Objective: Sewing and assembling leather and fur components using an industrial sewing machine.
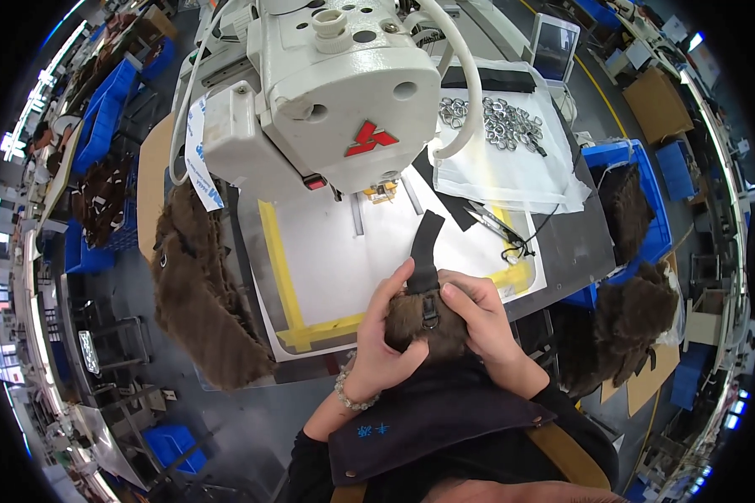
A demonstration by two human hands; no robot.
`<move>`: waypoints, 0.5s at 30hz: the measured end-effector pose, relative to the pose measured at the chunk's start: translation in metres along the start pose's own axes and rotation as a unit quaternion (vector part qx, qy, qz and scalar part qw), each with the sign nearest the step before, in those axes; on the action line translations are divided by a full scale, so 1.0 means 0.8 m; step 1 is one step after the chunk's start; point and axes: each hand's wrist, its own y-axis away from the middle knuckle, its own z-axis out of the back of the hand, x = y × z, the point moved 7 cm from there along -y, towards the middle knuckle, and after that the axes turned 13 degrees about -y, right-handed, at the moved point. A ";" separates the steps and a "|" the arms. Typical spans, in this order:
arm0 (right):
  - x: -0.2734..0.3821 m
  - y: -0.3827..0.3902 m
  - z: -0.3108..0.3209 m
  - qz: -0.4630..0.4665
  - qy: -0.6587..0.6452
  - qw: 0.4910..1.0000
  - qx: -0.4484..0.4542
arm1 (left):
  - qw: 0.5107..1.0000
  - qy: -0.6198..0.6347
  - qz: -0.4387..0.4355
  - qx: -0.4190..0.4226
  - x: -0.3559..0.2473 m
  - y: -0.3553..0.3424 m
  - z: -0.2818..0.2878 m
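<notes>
My left hand [382, 348] and my right hand [482, 327] hold a brown furry piece [407, 314] between them at the front edge of the sewing table. My left fingers wrap round its left side, while my right thumb rests beside the black strap [425, 247] at its top. A small black buckle [430, 310] sits on the fur between my thumbs. Beyond my hands is the white, yellow-taped work surface [310, 277], with the white sewing machine [335, 101] over it. Dark-handled scissors or snips [499, 226] lie to the right of the strap.
Metal rings [491, 121] lie on white sheeting at the back right. A long fur piece [193, 302] drapes at the table's left. A blue bin [658, 247] holding fur and a fur pile [633, 323] are at the right. More blue bins [172, 444] stand to the left.
</notes>
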 end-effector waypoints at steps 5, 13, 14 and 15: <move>0.004 0.004 -0.005 0.012 0.008 0.999 0.043 | 1.000 0.012 -0.019 -0.021 -0.007 0.002 0.002; 0.004 0.002 -0.009 0.037 -0.013 0.998 0.057 | 0.999 -0.012 -0.003 -0.040 -0.003 0.006 0.001; 0.000 -0.001 -0.004 0.048 0.009 0.997 0.055 | 0.999 -0.011 -0.004 -0.038 -0.002 0.007 -0.001; -0.004 -0.003 0.001 0.058 0.031 0.996 0.052 | 0.998 0.016 0.004 -0.066 0.003 0.010 0.002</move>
